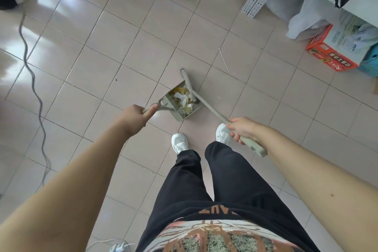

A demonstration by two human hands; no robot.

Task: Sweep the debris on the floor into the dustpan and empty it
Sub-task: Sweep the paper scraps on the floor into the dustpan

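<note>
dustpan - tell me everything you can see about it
The dustpan is a pale grey-green scoop that looks like plastic, resting on the tiled floor just ahead of the white shoes. A row of comb teeth runs along one edge. It holds paper scraps and yellowish debris. The left hand grips its handle, and the broom held by the right hand lies against its open mouth.

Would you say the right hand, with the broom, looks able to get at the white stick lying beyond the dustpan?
Probably yes: the right hand holds the broom, and bare floor lies between its head and the stick; nothing blocks the way.
</note>
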